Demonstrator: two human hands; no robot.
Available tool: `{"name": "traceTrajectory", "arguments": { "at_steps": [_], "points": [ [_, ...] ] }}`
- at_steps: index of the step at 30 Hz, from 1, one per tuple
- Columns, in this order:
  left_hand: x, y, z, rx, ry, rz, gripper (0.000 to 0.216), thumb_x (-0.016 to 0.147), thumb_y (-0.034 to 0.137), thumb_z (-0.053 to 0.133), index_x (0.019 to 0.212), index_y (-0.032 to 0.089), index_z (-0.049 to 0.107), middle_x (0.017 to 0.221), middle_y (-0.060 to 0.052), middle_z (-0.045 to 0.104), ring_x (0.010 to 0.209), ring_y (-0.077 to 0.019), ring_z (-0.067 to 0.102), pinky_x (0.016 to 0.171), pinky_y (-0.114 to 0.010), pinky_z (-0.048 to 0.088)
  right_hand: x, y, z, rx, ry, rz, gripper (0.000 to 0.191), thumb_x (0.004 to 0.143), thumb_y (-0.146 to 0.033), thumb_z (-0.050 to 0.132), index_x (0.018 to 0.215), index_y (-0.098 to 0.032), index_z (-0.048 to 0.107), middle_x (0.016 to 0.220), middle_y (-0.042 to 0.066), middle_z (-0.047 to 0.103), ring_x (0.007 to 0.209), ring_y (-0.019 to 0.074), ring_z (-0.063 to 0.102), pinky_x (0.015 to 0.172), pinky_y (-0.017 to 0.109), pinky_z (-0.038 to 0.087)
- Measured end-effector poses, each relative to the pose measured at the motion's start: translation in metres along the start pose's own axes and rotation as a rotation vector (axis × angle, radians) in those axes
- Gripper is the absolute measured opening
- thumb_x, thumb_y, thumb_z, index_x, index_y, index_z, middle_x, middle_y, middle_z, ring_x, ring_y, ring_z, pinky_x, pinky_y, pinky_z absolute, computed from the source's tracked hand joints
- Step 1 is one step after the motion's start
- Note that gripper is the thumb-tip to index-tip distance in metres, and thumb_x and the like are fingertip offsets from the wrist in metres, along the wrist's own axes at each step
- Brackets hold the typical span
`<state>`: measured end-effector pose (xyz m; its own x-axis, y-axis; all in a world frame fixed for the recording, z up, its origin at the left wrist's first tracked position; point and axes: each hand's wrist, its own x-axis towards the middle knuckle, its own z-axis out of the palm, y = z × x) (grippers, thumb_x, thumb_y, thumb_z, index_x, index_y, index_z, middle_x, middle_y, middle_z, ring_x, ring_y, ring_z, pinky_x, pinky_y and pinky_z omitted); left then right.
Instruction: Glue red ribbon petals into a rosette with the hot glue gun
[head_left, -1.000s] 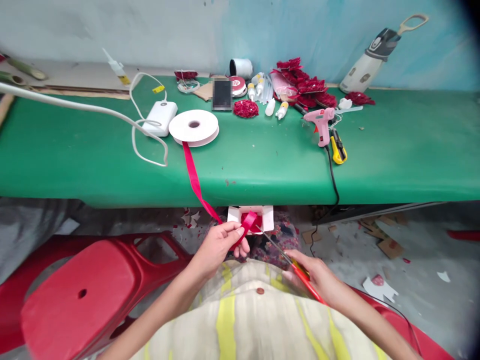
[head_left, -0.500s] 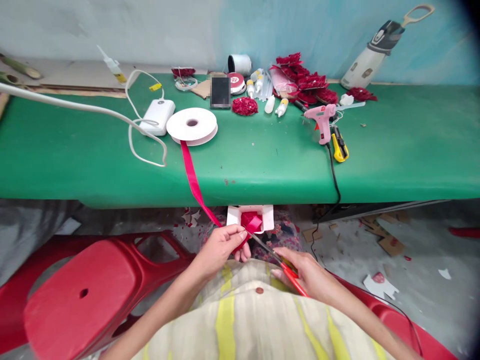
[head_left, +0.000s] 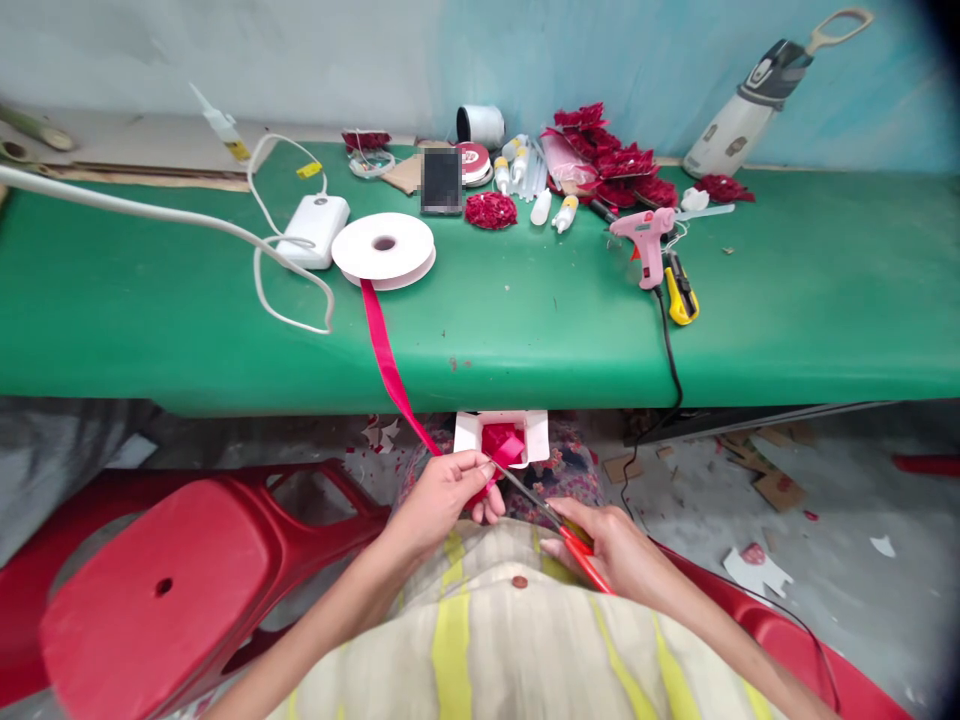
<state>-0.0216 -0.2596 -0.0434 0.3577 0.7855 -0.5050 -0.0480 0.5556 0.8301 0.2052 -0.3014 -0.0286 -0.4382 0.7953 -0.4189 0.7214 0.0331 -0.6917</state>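
Note:
A red ribbon (head_left: 386, 365) runs from the white spool (head_left: 384, 247) on the table down to my lap. My left hand (head_left: 450, 490) pinches this ribbon between thumb and fingers. Red-handled scissors (head_left: 576, 548) are gripped in my right hand (head_left: 604, 540), their blades pointing up and left to the ribbon at my left fingertips. Whether the blades are parted I cannot tell. Just beyond my hands, a small white box (head_left: 537, 440) rests on my lap with pieces of red ribbon (head_left: 501, 445) inside.
A pink glue gun (head_left: 646, 245) and a yellow cutter (head_left: 681, 292) lie right on the green table (head_left: 525, 340). Behind are glue bottles (head_left: 564, 214), dark red decorations (head_left: 615, 160) and a tilted flask (head_left: 739, 115). A white power bank (head_left: 315, 230) sits left. Red stools (head_left: 165, 590) flank me.
The hands, ribbon and scissors stay nearly in place. Only a slight shift of the view and of the scissor handles shows.

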Motion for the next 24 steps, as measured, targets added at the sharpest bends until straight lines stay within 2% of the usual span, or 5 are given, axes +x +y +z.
{"name": "traceTrajectory", "arguments": {
  "at_steps": [4,14,19,21,24],
  "points": [
    [0.004,-0.002,-0.001,-0.007,-0.002,-0.012,0.031,0.084,0.040,0.061,0.069,0.014,0.057,0.061,-0.005,0.067,0.049,-0.0102,0.055,0.050,-0.022,0.037,0.003,0.004,0.002,-0.036,0.014,0.032,0.027,0.090,-0.042,0.050,0.099,-0.022,0.066,0.061,0.000,0.062,0.053,0.0159,0.056,0.052,0.022,0.034],
    [0.008,-0.007,-0.010,0.037,0.025,-0.054,0.025,0.082,0.036,0.063,0.074,0.013,0.061,0.058,-0.004,0.067,0.046,-0.0086,0.052,0.048,-0.020,0.034,0.011,0.008,0.007,-0.071,0.008,0.075,0.025,0.090,-0.036,0.049,0.102,-0.023,0.067,0.069,0.003,0.068,0.060,0.0180,0.062,0.058,0.023,0.037],
    [0.009,-0.011,-0.011,0.084,-0.012,-0.029,0.030,0.084,0.040,0.058,0.072,0.013,0.061,0.066,-0.007,0.070,0.052,-0.0122,0.058,0.053,-0.023,0.042,0.010,0.003,0.004,-0.034,0.036,0.087,0.025,0.090,-0.037,0.050,0.098,-0.022,0.068,0.073,0.004,0.070,0.068,0.0196,0.065,0.059,0.023,0.039],
    [0.010,-0.014,-0.012,0.161,0.039,0.012,0.028,0.085,0.040,0.056,0.077,0.013,0.063,0.067,-0.007,0.070,0.055,-0.0138,0.060,0.055,-0.025,0.044,0.010,0.005,0.005,-0.055,0.042,0.111,0.024,0.089,-0.037,0.051,0.095,-0.021,0.067,0.069,0.003,0.068,0.064,0.0195,0.064,0.058,0.023,0.038],
    [0.006,-0.015,-0.016,0.375,0.191,0.166,0.025,0.085,0.036,0.057,0.092,0.015,0.069,0.072,-0.005,0.071,0.066,-0.0156,0.062,0.064,-0.026,0.046,0.009,0.011,0.007,-0.030,0.064,0.132,0.022,0.088,-0.035,0.051,0.097,-0.021,0.065,0.065,0.001,0.065,0.062,0.0190,0.062,0.057,0.024,0.039]
  ]
}}
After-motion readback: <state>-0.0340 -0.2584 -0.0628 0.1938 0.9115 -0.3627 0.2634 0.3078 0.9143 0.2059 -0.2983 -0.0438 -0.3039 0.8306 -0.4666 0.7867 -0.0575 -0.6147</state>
